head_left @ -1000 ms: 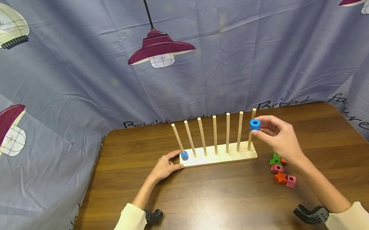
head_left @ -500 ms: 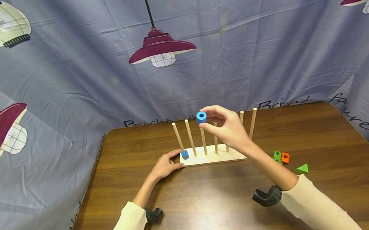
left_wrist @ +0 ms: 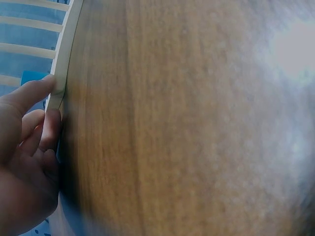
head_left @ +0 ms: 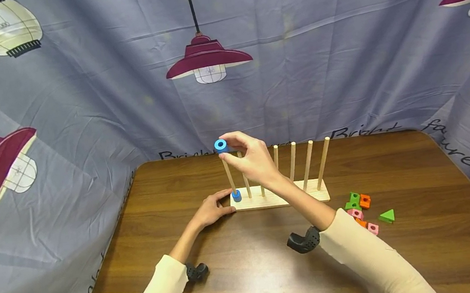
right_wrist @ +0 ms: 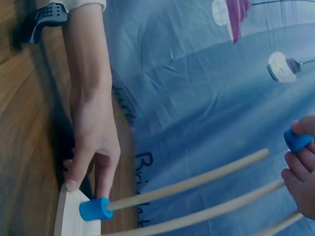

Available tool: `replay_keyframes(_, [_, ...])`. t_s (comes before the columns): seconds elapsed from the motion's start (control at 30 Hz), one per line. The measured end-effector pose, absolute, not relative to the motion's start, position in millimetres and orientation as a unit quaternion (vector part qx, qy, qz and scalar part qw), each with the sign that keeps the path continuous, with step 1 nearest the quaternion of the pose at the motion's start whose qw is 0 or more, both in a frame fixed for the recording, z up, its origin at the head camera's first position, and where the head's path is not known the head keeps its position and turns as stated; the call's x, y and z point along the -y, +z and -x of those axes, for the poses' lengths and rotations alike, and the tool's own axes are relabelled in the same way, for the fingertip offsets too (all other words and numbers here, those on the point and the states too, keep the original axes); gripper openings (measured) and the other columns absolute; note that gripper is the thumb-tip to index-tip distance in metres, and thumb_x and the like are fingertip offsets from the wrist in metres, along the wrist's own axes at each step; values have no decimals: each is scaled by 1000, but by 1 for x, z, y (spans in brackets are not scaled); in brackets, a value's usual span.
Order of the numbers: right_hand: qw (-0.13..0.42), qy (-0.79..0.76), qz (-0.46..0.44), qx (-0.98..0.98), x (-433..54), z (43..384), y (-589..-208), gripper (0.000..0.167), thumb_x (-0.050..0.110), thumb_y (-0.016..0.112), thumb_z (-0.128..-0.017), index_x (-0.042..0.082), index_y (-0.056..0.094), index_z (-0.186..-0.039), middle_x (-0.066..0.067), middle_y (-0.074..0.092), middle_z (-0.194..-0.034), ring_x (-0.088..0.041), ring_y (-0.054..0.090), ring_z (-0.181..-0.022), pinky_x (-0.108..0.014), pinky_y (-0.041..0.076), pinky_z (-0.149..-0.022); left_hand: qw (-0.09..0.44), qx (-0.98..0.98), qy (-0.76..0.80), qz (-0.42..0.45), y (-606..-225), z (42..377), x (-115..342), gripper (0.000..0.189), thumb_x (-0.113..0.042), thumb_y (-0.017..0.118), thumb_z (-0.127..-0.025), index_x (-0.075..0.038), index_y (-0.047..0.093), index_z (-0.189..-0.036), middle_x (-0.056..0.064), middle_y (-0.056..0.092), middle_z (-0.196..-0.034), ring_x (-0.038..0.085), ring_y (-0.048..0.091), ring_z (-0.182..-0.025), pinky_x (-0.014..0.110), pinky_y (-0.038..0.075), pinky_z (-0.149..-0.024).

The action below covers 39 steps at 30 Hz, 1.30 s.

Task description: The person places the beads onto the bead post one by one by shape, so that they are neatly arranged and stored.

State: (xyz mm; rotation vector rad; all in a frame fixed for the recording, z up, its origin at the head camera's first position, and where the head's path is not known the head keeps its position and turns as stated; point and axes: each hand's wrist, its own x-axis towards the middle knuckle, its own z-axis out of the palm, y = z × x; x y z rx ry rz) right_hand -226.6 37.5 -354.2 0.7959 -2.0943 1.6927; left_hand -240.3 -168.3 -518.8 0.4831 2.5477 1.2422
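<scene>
My right hand pinches a blue cylindrical bead with a hole through it. It is held upright above the leftmost peg of a wooden peg board. In the right wrist view a small gap separates the held bead from the peg's tip. A second blue bead sits at the foot of that same peg. My left hand grips the board's left end, its thumb and fingers on opposite edges. In the left wrist view, the thumb lies on the board's edge.
Right of the board lie loose blocks: green, orange, pink and a green triangle. More upright pegs stand along the board. A curtain hangs behind the wooden table.
My right hand has carried the blue bead leftward and up, from beside the rightmost peg to above the leftmost one. The left hand stays on the board's end.
</scene>
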Motion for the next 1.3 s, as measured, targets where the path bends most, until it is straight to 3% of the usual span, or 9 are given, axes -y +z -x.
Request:
replay_keyframes(0.13, [176,577,-265,753,-30,231,-361,33,5,78,-87,2,68,-118,-9,70,-113,-21,67,-105,-33,52,-83,134,-878,428,-166,-518,240,168,63,-22,78,-89,-10,54,-145,10,56,-137,8,47,-60,24,40,-56])
replay_keyframes(0.23, [179,566,-248,766,-27,232,-364,32,8,78,-87,5,68,-117,-8,71,-111,-19,67,-104,-32,47,-71,135,-878,428,-165,-517,240,168,63,-23,77,-89,-10,53,-146,9,56,-135,9,47,-60,24,40,-56])
replay_keyframes(0.33, [176,563,-237,772,-25,232,-368,32,9,78,-87,4,68,-116,-8,71,-110,-20,67,-102,-29,41,-68,136,-878,429,-165,-517,240,168,63,-23,77,-89,-9,53,-145,9,57,-133,9,48,-60,24,40,-55])
replay_keyframes(0.67, [159,588,-203,766,-22,233,-379,31,13,79,-87,5,67,-115,-6,71,-104,-19,65,-96,-38,46,-79,141,-877,429,-163,-517,240,168,65,-23,78,-88,-8,52,-146,11,56,-135,8,46,-56,23,39,-53])
replay_keyframes(0.8, [162,579,-196,775,-21,232,-386,32,14,80,-85,6,67,-113,-5,71,-103,-20,61,-85,-48,33,-101,140,-878,429,-162,-518,241,168,65,-23,78,-88,-8,53,-146,11,57,-133,8,44,-54,23,38,-51])
replay_keyframes(0.9, [162,591,-181,769,-20,231,-394,31,15,80,-86,6,67,-113,-5,70,-105,-19,60,-87,-50,27,-110,145,-879,427,-155,-518,241,168,65,-23,77,-89,-10,52,-147,11,58,-131,8,42,-51,22,35,-50])
replay_keyframes(1.07, [157,623,-150,752,-17,228,-407,32,18,79,-86,8,67,-113,-5,67,-110,-22,59,-102,-44,46,-93,153,-874,435,-151,-516,239,167,65,-23,77,-89,-10,51,-147,11,58,-129,8,40,-48,21,33,-47])
replay_keyframes(1.2, [140,645,-142,738,-15,228,-420,31,17,79,-86,6,66,-113,-8,66,-113,-31,58,-111,-50,42,-97,155,-873,438,-148,-515,238,167,66,-24,77,-89,-9,51,-147,6,61,-93,8,38,-47,21,32,-47])
replay_keyframes(1.3, [121,655,-130,735,-14,228,-434,30,15,79,-86,4,66,-111,-9,67,-112,-33,57,-113,-53,40,-99,160,-874,434,-145,-514,238,168,67,-26,77,-89,-9,49,-148,0,48,-63,7,37,-46,21,32,-46])
